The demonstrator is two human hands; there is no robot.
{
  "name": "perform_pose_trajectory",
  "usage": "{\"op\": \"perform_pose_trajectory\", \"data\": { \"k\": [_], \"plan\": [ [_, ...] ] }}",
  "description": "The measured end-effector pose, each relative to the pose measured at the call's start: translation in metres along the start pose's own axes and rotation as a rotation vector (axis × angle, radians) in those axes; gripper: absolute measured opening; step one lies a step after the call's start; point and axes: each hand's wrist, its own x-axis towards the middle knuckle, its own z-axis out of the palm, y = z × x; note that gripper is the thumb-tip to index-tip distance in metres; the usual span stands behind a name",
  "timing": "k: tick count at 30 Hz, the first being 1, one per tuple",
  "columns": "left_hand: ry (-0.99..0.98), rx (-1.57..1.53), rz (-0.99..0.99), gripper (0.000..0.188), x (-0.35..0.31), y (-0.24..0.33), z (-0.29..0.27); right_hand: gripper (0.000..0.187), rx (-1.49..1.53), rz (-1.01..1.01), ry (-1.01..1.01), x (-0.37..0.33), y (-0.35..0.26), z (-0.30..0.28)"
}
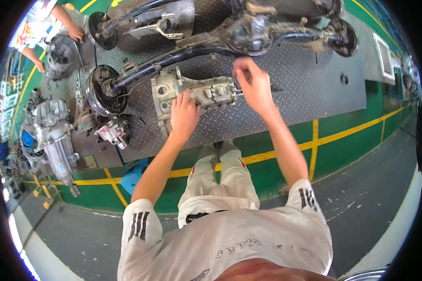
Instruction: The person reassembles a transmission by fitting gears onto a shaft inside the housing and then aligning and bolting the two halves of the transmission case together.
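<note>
A grey cast-metal gearbox housing (208, 95) lies on its side on the patterned steel bench top (309, 96). My left hand (184, 114) rests on the housing near its wide flanged end, fingers spread over the metal. At the narrow end, beside the protruding shaft (239, 92), is my right hand (258, 86). Its fingers are bent together, and anything between them is hidden. Just beyond the housing stretches a dark axle (173, 58) with a round brake drum assembly (106, 91) at its left end.
A second gearbox (54, 122) and a small metal casting (114, 131) sit to the left. Another person's hand (76, 33) is by a round bell housing (62, 54) at the far left. A blue bin (135, 175) stands under the bench edge. Small dark parts (344, 78) lie at the right.
</note>
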Motion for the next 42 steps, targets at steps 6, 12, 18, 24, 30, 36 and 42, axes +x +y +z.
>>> {"op": "perform_pose_trajectory", "data": {
  "k": [6, 12, 18, 24, 30, 36, 42],
  "plan": [
    [-0.141, 0.044, 0.044, 0.018, -0.002, -0.01, 0.001, 0.021, -0.712, -0.078, -0.271, 0.234, 0.017, 0.088],
    [-0.212, 0.001, 0.057, 0.029, 0.014, -0.001, 0.0, 0.016, -0.892, 0.617, -0.823, 0.393, 0.196, 0.113],
    [-0.229, -0.066, -0.04, 0.027, -0.002, -0.014, 0.007, 0.026, -1.577, 0.007, -1.115, 0.357, 0.241, 0.17],
    [-0.256, -0.077, -0.128, 0.032, -0.007, -0.014, -0.001, 0.026, -1.675, -0.005, -1.103, 0.354, 0.294, 0.187],
    [-0.23, -0.043, -0.111, 0.028, -0.006, -0.012, 0.001, 0.031, -1.611, 0.403, -1.097, 0.35, 0.309, 0.194],
    [-0.228, -0.047, -0.085, 0.027, 0.008, -0.006, -0.008, 0.025, -1.568, 0.385, -0.824, 0.362, 0.34, 0.168],
    [-0.244, -0.127, -0.096, 0.022, 0.005, -0.001, 0.0, 0.03, -1.413, 0.114, -0.782, 0.36, 0.288, 0.161]
  ]
}}
